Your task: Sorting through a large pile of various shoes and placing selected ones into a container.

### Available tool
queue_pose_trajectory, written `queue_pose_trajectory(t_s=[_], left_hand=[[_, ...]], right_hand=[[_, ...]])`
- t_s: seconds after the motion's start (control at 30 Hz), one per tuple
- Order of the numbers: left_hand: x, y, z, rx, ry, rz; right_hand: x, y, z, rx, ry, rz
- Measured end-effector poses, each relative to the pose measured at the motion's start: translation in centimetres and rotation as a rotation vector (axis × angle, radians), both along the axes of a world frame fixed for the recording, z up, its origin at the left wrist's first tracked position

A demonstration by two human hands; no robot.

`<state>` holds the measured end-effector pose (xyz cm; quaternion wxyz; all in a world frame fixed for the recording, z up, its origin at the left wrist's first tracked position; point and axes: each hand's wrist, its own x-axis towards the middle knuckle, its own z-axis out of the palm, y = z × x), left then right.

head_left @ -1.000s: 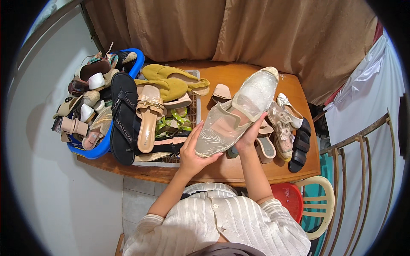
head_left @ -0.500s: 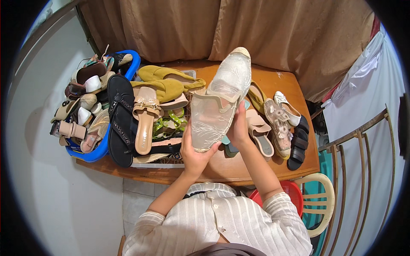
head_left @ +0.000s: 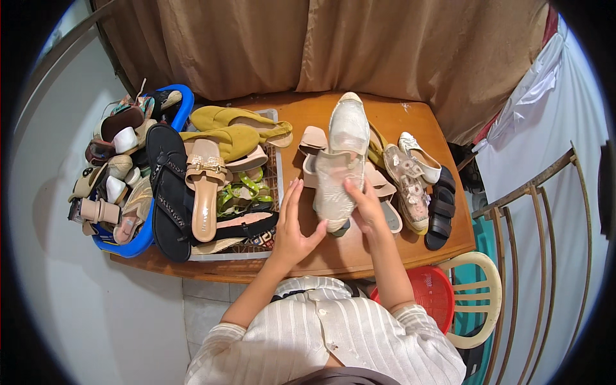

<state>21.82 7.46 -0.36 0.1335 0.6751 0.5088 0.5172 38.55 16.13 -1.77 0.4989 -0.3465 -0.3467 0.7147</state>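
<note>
A pale, sheer espadrille flat (head_left: pixel 350 131) with a woven toe edge is held over the table, toe pointing away from me. My right hand (head_left: pixel 369 208) grips its right side near the heel, thumb on top; the fingers beneath are hidden. Left of the heel, my left hand (head_left: pixel 292 228) has its fingers spread and holds nothing, its thumb close to the heel. Beige slide sandals (head_left: pixel 312 142) lie partly behind the espadrille. To its right are a clear floral shoe (head_left: pixel 405 186), a white flat (head_left: pixel 420 157) and black strappy sandals (head_left: pixel 440 210).
On the left, a blue basket (head_left: pixel 142 239) overflows with shoes. Beside it, a pale plastic crate (head_left: pixel 232 256) holds mustard flats (head_left: pixel 232 142), a tan slide (head_left: pixel 205 215) and black sandals (head_left: pixel 168 192). A red stool (head_left: pixel 431 292), cream chair (head_left: pixel 491 298) and rack (head_left: pixel 532 199) stand to the right.
The espadrille has come down toward the table and turned more straight ahead. My left hand has let go of it and opened beside the heel, while my right hand keeps hold.
</note>
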Motion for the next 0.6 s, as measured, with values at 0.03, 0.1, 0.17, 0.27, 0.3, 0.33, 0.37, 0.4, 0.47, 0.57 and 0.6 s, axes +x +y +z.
queue_pose_trajectory(t_s=[0.03,0.1,0.17,0.27,0.3,0.33,0.37,0.4,0.47,0.57,0.6], left_hand=[[-0.1,0.0,-0.3,-0.015,-0.009,0.007],[-0.3,0.0,-0.9,-0.039,-0.070,0.006],[-0.3,0.1,-1.2,-0.106,-0.108,-0.001],[0.2,0.1,-1.3,-0.121,-0.120,-0.014],[0.2,0.1,-1.4,-0.135,-0.119,-0.025],[0.4,0.1,-1.4,-0.137,-0.118,-0.026],[0.6,0.1,-1.4,-0.152,-0.118,-0.034],[0.8,0.0,-1.3,-0.168,-0.118,-0.042],[1.1,0.1,-1.2,-0.168,-0.118,-0.050],[1.4,0.2,-1.4,-0.120,-0.100,-0.044],[1.4,0.3,-1.5,-0.072,-0.081,-0.038]], right_hand=[[1.2,0.4,-1.1,0.021,-0.054,-0.091],[3.3,1.4,-2.3,0.016,-0.067,-0.197],[5.0,2.2,-4.3,0.057,-0.125,-0.223],[5.6,2.5,-6.5,-0.004,-0.179,-0.417],[5.9,2.7,-7.0,-0.005,-0.179,-0.416],[6.5,3.0,-7.9,0.027,-0.250,-0.434],[7.0,3.1,-8.6,0.057,-0.322,-0.454],[7.5,3.3,-9.3,0.054,-0.321,-0.459],[8.1,3.8,-9.8,0.086,-0.521,-0.404],[8.1,4.0,-9.4,0.084,-0.596,-0.382],[8.1,3.9,-9.1,0.083,-0.595,-0.382]])
